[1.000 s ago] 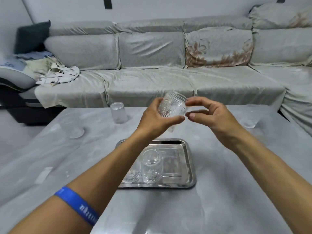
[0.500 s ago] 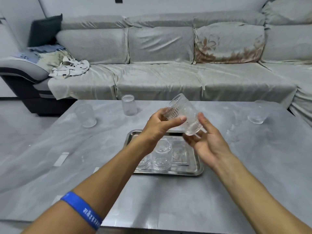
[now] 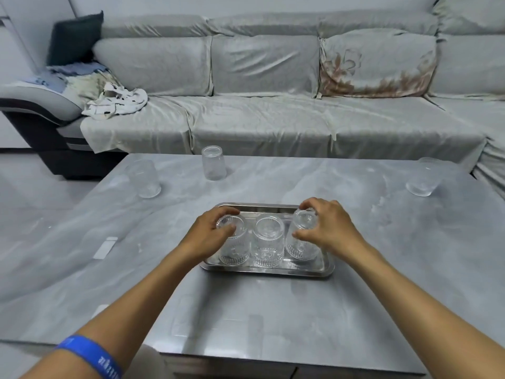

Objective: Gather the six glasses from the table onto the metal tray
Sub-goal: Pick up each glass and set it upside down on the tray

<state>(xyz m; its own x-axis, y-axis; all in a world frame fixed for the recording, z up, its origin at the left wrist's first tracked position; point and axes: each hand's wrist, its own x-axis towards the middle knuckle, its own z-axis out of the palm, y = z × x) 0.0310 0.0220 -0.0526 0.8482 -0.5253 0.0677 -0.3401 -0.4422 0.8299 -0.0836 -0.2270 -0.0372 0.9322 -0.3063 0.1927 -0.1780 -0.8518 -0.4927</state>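
Observation:
A metal tray (image 3: 325, 270) lies mid-table with three clear ribbed glasses standing upside down in a row along its near side. My left hand (image 3: 210, 233) grips the left glass (image 3: 235, 250). The middle glass (image 3: 268, 242) stands untouched. My right hand (image 3: 328, 225) is wrapped around the right glass (image 3: 302, 242), which rests on the tray. Three more glasses stand on the table: one upside down at the far middle (image 3: 213, 163), one at the far left (image 3: 144, 179), one at the far right (image 3: 423, 180).
The grey marble table (image 3: 273, 318) stands before a covered grey sofa (image 3: 273, 113) with crumpled cloths (image 3: 114, 102) at its left end. A small white slip (image 3: 105, 247) lies on the table's left part. The tray's far half is bare.
The glass held in the air between both hands has come down onto the tray's right side under my right hand. My left hand has moved onto the left glass.

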